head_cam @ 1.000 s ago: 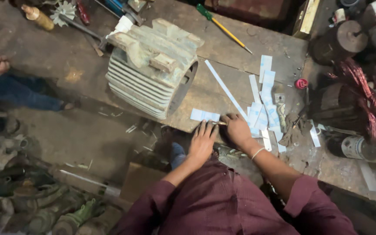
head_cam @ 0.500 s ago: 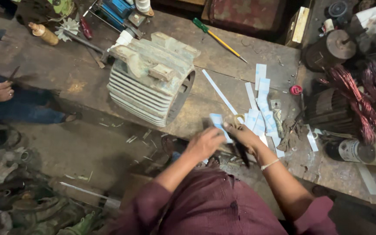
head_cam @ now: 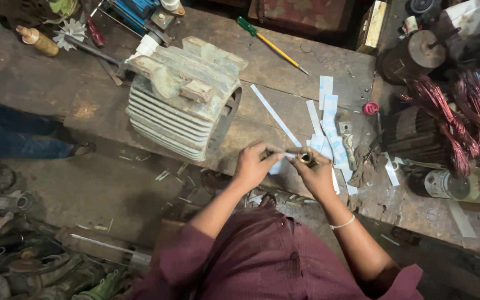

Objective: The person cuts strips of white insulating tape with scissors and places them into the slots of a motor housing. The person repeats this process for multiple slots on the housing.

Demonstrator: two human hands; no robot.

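Both hands are working together just in front of the finned motor housing (head_cam: 181,103), at the near edge of the wooden surface (head_cam: 284,83). The left hand (head_cam: 254,166) is pinching one end of a small pale paper strip (head_cam: 284,158) between thumb and fingertips, its fingers curled closed. The right hand (head_cam: 315,169) is closing on the strip's other end, and a small dark object is sitting in its curled fingers; what that object is cannot be told. To the right of the housing, more cut paper strips (head_cam: 329,119) are lying scattered on the surface, with one long strip (head_cam: 273,114) lying slantwise just beside the housing. Behind the housing a green-handled screwdriver (head_cam: 270,44) is lying. Far right of it, copper wire coils (head_cam: 445,111) are spilling over a dark stator.
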